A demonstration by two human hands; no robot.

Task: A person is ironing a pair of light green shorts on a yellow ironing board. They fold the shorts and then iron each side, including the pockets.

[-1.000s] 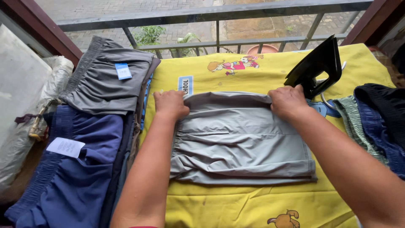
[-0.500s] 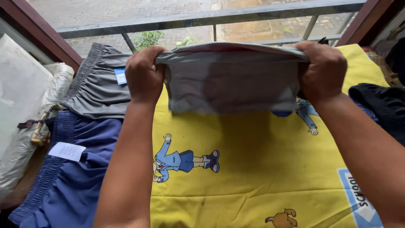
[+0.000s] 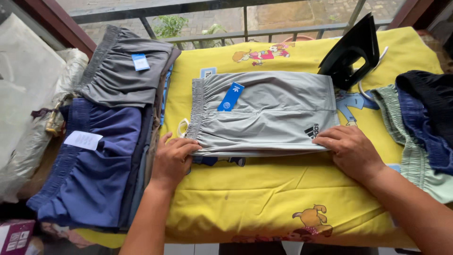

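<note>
1. Our left hand (image 3: 172,158) lies flat, fingers extended and released, pressing the near corner of the light grey shorts (image 3: 269,111) at the elastic waistband.
2. Our right hand (image 3: 349,151) lies flat too, fingers spread and gripping nothing, on the near hem of the same shorts.
3. The shorts lie folded on the yellow cartoon-print cloth (image 3: 245,189), with a blue tag (image 3: 230,97) at the waistband.
4. A black iron (image 3: 351,49) stands upright just beyond the shorts' far right corner.
5. Left of the cloth lie dark grey shorts (image 3: 120,71) and navy shorts (image 3: 92,165); more garments (image 3: 420,123) lie at the right.
</note>
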